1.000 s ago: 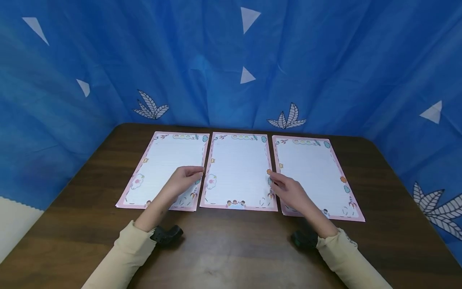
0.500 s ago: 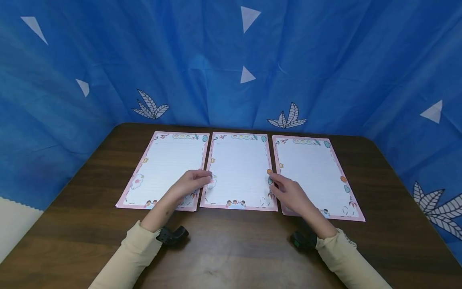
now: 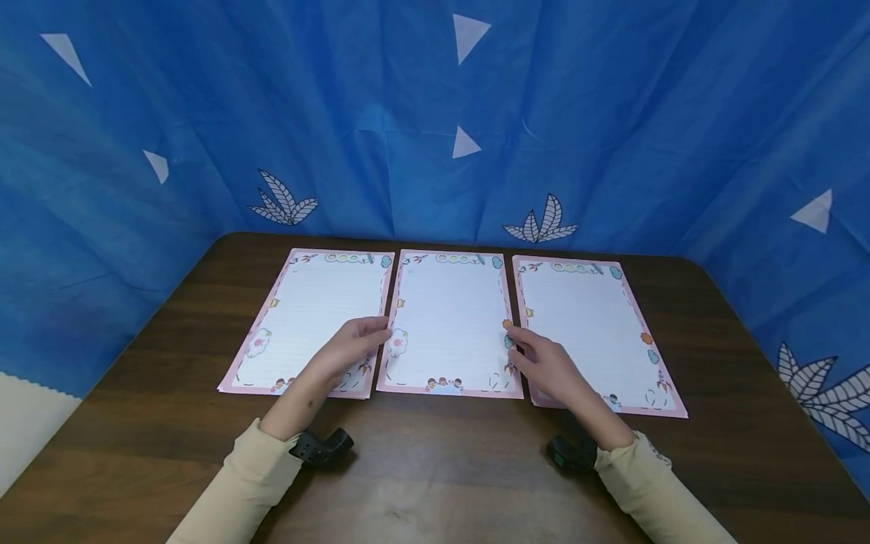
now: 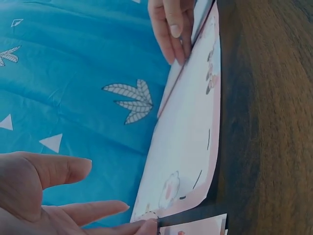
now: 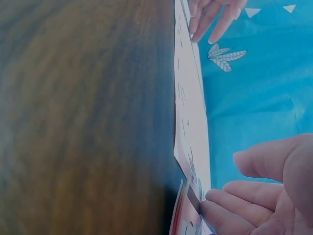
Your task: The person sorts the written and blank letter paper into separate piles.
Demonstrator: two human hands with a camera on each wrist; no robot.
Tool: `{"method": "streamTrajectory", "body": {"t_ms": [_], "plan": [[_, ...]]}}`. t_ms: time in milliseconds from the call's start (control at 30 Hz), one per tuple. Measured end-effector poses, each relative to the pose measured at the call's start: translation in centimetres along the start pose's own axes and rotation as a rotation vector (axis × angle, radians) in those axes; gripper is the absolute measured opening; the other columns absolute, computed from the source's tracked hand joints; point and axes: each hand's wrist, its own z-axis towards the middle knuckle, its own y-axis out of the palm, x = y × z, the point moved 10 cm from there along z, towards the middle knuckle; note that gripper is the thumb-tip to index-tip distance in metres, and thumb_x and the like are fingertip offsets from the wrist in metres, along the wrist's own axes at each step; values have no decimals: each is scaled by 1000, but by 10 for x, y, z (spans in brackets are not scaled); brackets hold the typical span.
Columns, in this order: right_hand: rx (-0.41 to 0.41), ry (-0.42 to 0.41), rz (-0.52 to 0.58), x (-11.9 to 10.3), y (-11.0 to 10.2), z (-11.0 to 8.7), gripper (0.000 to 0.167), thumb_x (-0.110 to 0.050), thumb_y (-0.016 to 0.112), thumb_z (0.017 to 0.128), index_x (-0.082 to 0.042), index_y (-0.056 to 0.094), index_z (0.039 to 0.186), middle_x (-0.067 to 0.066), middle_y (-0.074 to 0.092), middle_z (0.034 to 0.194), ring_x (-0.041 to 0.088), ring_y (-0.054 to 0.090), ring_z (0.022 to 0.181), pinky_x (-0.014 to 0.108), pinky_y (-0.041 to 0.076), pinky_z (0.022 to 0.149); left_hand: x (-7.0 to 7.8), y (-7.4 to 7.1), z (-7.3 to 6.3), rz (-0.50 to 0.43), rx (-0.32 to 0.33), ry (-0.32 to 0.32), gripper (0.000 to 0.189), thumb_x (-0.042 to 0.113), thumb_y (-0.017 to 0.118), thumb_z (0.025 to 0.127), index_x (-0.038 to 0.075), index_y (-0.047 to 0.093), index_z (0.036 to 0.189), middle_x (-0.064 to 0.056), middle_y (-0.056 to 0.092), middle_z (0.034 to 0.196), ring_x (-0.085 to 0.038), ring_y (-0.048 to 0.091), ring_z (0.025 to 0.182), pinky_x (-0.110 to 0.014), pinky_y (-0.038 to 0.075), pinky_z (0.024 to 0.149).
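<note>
Three stacks of white lined paper with pink cartoon borders lie side by side: a left stack (image 3: 333, 291), a middle stack (image 3: 448, 325) and a right stack (image 3: 578, 332). My left hand (image 3: 353, 344) is at the middle stack's left edge, over the left stack. Its thumb stands apart from the fingers (image 4: 93, 213) in the left wrist view, with a fingertip right at the paper's edge. On the other side, my right hand (image 3: 544, 363) has its fingertips along the middle stack's right edge. Its fingers (image 5: 244, 205) are nearly straight, thumb apart, in the right wrist view.
The stacks lie on a dark brown wooden table (image 3: 435, 476) with rounded far corners. A blue patterned cloth (image 3: 408, 113) hangs behind and around it. Black wrist devices, such as the left one (image 3: 322, 447), sit below both wrists.
My left hand has moved right from the left stack, reached over the middle stack's edge, then drawn slightly back left. My right hand and the stacks stay nearly in place.
</note>
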Motion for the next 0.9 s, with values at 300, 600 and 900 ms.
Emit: {"method": "streamTrajectory", "body": {"t_ms": [300,600,900], "plan": [[3,-9,-14,-1,0,-1,45,-8,58,92,8,46,133,25,46,133,37,46,120,43,40,92,-3,2,0,-39,-7,-36,49,17,47,97,-9,38,137,-25,38,139,-36,38,126,-48,30,102],[4,-16,-19,-3,-1,-2,45,-9,58,93,8,46,132,25,47,132,38,45,120,45,39,93,-4,-5,0,-222,-11,-47,56,11,46,97,-14,22,141,-29,31,141,-37,35,128,-43,31,101],[6,14,-28,2,1,-2,46,-10,58,92,6,46,133,24,47,132,37,44,121,45,38,95,-7,0,0,-156,-48,-60,53,15,46,98,-10,27,141,-27,32,141,-36,36,128,-41,31,102]]}}
